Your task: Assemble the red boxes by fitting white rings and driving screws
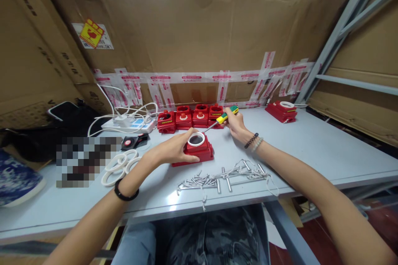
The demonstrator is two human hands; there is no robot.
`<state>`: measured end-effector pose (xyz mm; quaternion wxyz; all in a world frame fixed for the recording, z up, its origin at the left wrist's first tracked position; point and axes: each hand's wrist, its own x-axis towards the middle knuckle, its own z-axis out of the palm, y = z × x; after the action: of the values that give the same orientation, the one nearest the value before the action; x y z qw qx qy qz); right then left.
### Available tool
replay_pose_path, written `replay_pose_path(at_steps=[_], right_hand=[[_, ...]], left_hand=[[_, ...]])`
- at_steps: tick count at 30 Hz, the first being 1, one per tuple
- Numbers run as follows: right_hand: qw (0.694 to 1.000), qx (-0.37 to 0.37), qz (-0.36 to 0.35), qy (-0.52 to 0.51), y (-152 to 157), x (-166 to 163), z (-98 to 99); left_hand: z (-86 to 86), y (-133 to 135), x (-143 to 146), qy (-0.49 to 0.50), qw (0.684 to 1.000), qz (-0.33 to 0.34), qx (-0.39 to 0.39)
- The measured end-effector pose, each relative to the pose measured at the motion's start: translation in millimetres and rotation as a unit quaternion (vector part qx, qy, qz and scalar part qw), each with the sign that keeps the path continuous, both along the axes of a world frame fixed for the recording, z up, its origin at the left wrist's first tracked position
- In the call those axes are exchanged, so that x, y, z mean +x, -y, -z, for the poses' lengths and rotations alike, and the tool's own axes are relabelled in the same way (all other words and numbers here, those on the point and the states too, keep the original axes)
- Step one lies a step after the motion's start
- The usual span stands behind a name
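My left hand point(178, 147) is wrapped over a red housing point(203, 149) with a white ring point(196, 133) set around its round opening, keeping it on the table. In my right hand point(234, 123) is a screwdriver point(226, 114) with a green and yellow handle. Its shaft slants down to the left, and the tip is at the housing's upper edge beside the ring. Whether the tip sits in a screw is too small to tell. In front of the housing lie a pile of small screws point(199, 181) and several metal pins tied with white string point(229, 184).
Several red housings point(183, 119) stand in a row behind my hands, and another red housing point(280, 112) is at the right. White rings point(115, 162) lie left of my forearm. A power strip point(132, 125) with white cables is behind them. Cardboard point(192, 29) walls the back.
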<state>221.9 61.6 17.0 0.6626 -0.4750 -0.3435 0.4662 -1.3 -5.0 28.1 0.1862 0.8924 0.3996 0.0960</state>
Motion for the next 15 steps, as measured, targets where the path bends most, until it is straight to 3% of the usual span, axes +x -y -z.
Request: replay_pose_path(at_steps=[15], right_hand=[[0.997, 0.038, 0.002, 0.065, 4.6, 2.5, -1.9]], left_hand=[[-1.2, 1.5, 0.6, 0.022, 1.0, 0.002, -0.005]])
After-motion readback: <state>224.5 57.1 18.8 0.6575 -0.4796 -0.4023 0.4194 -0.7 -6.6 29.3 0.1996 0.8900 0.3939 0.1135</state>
